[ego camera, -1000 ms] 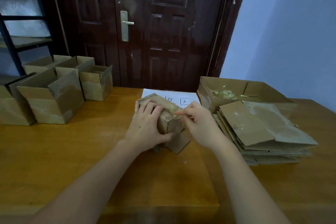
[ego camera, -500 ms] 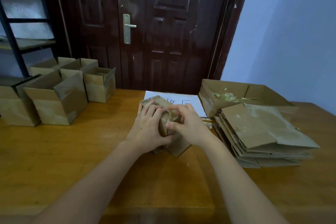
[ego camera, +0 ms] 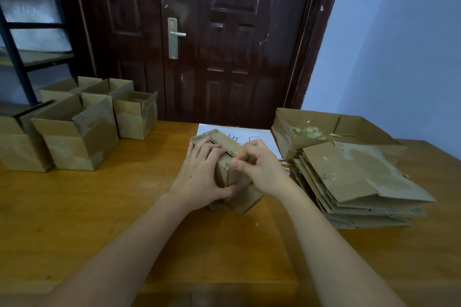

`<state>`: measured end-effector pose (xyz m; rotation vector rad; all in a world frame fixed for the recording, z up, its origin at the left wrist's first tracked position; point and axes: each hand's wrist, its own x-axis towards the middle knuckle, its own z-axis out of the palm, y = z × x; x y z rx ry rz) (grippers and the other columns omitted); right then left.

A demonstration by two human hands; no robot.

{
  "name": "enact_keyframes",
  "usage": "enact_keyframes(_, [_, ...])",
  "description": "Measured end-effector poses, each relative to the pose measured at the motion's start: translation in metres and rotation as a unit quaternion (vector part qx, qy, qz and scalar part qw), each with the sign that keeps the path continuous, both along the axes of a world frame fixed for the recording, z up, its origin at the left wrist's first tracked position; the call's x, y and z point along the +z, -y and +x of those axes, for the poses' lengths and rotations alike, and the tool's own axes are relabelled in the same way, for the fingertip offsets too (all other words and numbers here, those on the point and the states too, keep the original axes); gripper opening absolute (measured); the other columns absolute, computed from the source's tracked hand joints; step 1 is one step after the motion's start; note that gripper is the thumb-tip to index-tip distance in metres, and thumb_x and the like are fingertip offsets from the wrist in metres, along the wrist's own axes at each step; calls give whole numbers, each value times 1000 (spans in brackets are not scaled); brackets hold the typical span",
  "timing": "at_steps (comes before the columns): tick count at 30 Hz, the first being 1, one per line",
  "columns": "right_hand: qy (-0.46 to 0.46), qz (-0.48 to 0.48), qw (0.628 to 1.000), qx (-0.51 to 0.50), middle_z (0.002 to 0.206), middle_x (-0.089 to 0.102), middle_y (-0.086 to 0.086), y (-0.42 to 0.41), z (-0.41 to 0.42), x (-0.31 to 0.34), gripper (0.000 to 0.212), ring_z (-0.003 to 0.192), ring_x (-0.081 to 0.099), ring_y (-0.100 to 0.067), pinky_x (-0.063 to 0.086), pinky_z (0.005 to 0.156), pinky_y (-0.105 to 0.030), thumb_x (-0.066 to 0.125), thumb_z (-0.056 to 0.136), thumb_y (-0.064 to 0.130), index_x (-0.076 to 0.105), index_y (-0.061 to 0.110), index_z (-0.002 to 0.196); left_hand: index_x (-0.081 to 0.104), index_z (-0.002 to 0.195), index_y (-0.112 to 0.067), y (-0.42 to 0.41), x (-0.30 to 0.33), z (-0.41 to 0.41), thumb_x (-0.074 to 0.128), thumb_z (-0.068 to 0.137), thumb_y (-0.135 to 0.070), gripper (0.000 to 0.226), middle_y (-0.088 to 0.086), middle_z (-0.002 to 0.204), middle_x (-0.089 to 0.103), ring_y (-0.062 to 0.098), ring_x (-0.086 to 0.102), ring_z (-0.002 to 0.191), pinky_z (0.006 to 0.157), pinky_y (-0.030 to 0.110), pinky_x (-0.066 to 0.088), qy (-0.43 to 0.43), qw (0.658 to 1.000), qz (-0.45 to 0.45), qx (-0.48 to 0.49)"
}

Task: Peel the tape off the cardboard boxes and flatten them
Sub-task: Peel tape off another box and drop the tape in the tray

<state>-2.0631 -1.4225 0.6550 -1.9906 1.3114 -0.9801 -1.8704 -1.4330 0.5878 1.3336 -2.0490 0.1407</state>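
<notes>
Box (ego camera: 225, 173) between both hands' fingers (ego camera: 243, 164).

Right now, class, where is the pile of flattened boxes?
In the head view, the pile of flattened boxes lies on the table's right side, just in front of the open box of tape scraps.

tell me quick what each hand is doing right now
Left hand: grips the small cardboard box, thumb curled under it.
Right hand: fingers curled, pinching at the box's top edge, probably tape.
</notes>
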Motion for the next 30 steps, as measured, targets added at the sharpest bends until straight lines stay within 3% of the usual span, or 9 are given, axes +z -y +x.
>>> enact_keyframes(3, [92,48,993,-57,96,67,1,1,-5,-7,16,91,64,-19,56,84,-42,67,96,34,65,22,86,49,144,-22,2,0,0,66,71,-75,92,-3,148,45,21,20,154,128,54,4,-7,1000,0,-4])
enact_keyframes(6, [93,49,984,-141,90,70,-2,3,-5,-5,18,92,66,-17,52,74,-31,68,96,29,61,14,87,48,144,-23,3,2,-1,66,71,-75,91,-4,149,44,19,19,153,128,50,1,4,1000,9,-7])
enact_keyframes(10, [21,-47,970,-237,86,64,4,8,-12,3,14,86,63,-19,47,64,-26,68,91,13,57,15,83,46,145,-25,3,5,2,65,72,-76,92,-7,150,43,16,18,153,128,46,-3,6,1000,22,-15])
enact_keyframes(12, [-47,-77,972,-216,86,61,4,6,-10,6,17,82,63,-20,52,67,-32,65,92,8,57,19,101,46,145,-25,3,4,3,65,71,-76,91,-7,150,43,16,18,153,128,46,-2,5,1000,21,-16])
enact_keyframes(14, [-102,-106,974,-174,93,62,3,3,-8,4,39,85,61,-18,54,75,-37,64,91,4,54,23,123,46,144,-24,3,4,2,63,70,-76,92,-6,149,43,16,19,153,129,47,1,1,1000,22,-14])
enact_keyframes(20, [-188,-109,970,-109,118,66,-3,-2,-13,7,28,107,60,-17,50,99,-37,54,99,8,71,13,120,46,144,-24,1,5,1,63,68,-74,92,-8,149,42,15,17,153,129,47,5,-9,999,30,-22])
enact_keyframes(25, [-308,-72,948,-33,126,64,-3,-4,-19,26,31,119,58,-21,45,99,-30,51,103,18,67,14,129,45,144,-23,0,6,1,67,69,-71,91,-8,149,42,13,16,153,129,46,6,-3,999,37,-29])
enact_keyframes(27, [-287,-42,957,-31,125,65,-2,-2,-22,30,32,117,58,-19,45,95,-28,62,100,27,68,16,129,46,143,-23,0,6,1,68,69,-71,91,-8,148,42,13,17,152,129,50,13,-7,999,36,-31])
enact_keyframes(30, [-159,-11,986,-53,108,67,2,-1,-21,22,24,96,64,-16,48,75,-25,77,89,30,68,26,111,45,144,-23,-1,6,0,65,68,-72,92,-8,148,42,13,16,151,128,53,19,-6,999,40,-25])
